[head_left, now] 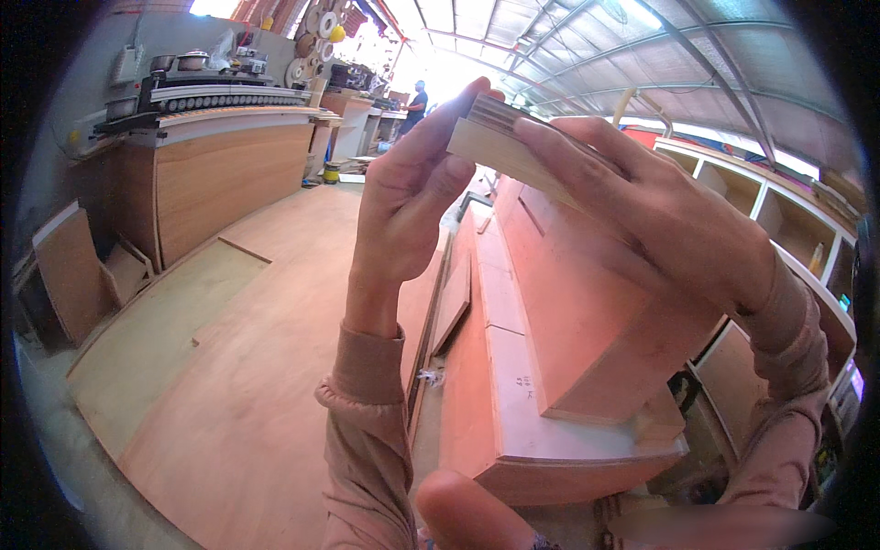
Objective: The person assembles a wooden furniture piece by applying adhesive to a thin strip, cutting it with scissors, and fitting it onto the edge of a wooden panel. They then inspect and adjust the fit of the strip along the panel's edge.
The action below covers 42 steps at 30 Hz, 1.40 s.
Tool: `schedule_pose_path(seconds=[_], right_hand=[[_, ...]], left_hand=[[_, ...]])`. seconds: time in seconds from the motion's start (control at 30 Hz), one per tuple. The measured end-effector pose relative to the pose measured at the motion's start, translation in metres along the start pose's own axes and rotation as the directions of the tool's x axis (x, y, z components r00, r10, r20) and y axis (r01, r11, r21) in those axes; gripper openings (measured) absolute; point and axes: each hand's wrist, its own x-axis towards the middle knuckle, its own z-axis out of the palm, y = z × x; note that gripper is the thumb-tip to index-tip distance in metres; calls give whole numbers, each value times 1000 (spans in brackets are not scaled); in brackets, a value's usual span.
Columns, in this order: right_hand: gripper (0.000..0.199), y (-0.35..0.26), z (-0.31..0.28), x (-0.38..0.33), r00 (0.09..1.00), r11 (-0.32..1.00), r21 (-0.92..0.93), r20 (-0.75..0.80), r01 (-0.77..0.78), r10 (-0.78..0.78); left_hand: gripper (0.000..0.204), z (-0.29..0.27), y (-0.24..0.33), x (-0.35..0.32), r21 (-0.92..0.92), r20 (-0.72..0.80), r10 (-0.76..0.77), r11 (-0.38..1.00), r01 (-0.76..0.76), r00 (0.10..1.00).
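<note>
Held up in front of me is a stack of wooden strips (pixel 490 147), pale on its near face, with layered edges showing at its end. My left hand (pixel 408 206) grips its left end, with the thumb against the near lower side and the fingers behind. My right hand (pixel 632 197) wraps over the top and right part, covering much of it. Below the hands, a long wooden panel (pixel 587 302) lies over a white-faced board (pixel 522 403). A smaller wood piece (pixel 454 307) leans beside these boards.
Large plywood sheets (pixel 257 367) spread across the left side. Beyond them stands a long machine with a row of rollers (pixel 229 101) on a wooden base. A person (pixel 417 105) is in the far background. White-framed shelving (pixel 779 211) lines the right; loose boards (pixel 73 270) lean at far left.
</note>
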Motion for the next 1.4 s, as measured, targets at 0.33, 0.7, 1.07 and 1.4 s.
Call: schedule_pose_path(seconds=[0.33, 0.7, 1.07, 1.4], right_hand=[[81, 16, -6, 23, 989, 987, 82, 52, 136, -140], [71, 41, 6, 20, 987, 611, 777, 77, -150, 144], [84, 56, -10, 20, 996, 677, 734, 87, -50, -21], [80, 59, 6, 22, 979, 225, 970, 49, -94, 196]], left_hand=[[56, -1, -1, -3, 13, -6, -12, 1000, 13, 1000], [55, -7, 5, 0, -24, 33, -82, 996, 83, 996], [45, -4, 16, -31, 43, -155, -203, 976, 212, 967], [49, 165, 105, 53, -657, -747, -573, 563, 501, -336]])
